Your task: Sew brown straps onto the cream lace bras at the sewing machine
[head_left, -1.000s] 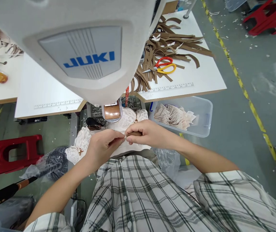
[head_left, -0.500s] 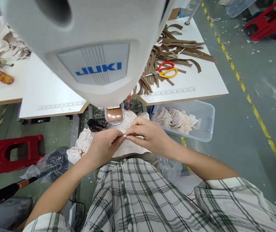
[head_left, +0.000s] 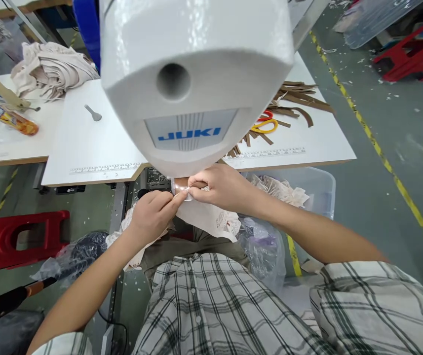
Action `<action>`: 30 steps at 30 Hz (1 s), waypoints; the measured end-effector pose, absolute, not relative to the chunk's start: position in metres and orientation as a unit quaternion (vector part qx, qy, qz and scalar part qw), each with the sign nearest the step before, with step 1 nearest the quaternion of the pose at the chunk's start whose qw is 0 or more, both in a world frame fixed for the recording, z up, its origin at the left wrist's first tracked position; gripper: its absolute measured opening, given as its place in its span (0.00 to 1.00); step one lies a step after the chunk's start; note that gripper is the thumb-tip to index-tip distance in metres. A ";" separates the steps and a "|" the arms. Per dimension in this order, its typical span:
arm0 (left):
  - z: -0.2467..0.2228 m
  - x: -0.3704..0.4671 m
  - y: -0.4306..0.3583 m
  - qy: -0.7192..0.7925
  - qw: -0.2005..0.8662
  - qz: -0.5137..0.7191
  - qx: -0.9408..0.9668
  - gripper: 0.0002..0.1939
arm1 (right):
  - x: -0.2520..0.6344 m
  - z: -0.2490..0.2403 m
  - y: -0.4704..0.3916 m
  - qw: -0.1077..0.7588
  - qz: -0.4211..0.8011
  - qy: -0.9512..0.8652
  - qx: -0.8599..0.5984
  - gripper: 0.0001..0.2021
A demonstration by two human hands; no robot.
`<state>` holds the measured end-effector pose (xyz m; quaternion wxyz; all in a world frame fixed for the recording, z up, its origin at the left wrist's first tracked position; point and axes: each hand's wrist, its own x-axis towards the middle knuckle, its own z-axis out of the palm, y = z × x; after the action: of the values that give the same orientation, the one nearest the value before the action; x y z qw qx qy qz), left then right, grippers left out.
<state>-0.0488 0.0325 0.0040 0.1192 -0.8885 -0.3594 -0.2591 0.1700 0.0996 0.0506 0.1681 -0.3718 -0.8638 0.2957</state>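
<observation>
The white sewing machine head (head_left: 196,84) fills the upper middle of the view. Just below it, my left hand (head_left: 155,212) pinches the edge of a pale cloth with lace (head_left: 207,214). My right hand (head_left: 220,187) is closed on the same cloth, its fingertips nearly touching the left ones. Both sets of fingertips are right at the copper-coloured part (head_left: 181,185) under the machine head. The cloth hangs below my hands over my lap, and more lace lies beside my left wrist. The exact spot between my fingertips is too small to make out.
The white table (head_left: 89,143) has a ruler strip along its front edge. Scissors (head_left: 265,126) and brown strips (head_left: 300,98) lie on the right, a bottle (head_left: 6,116) and folded cloth (head_left: 54,69) on the left. A clear bin (head_left: 317,190) stands below right, a red stool (head_left: 19,239) left.
Both hands have moved up with the cloth to the copper-coloured part. The lace cloth now hangs lower right of them. The camera view has shifted, showing more of the machine head.
</observation>
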 end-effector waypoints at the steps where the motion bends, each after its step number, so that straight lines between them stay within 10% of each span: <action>1: 0.004 -0.051 0.035 -0.348 0.124 -0.256 -0.893 0.28 | 0.170 0.053 0.099 0.163 0.295 -0.865 -0.372 0.11; 17: 0.023 -0.047 0.046 -0.372 0.096 -0.165 -0.908 0.16 | 0.177 -0.006 0.062 0.425 0.047 -0.813 -0.396 0.09; 30: 0.030 -0.039 0.042 -0.424 0.103 -0.063 -0.897 0.17 | 0.176 -0.029 0.044 0.418 0.384 -0.693 -0.443 0.22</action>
<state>-0.0394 0.0421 0.0299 0.1028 -0.8975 -0.4243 -0.0627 0.1761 0.0435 -0.0295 0.4183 -0.4434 -0.6932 0.3845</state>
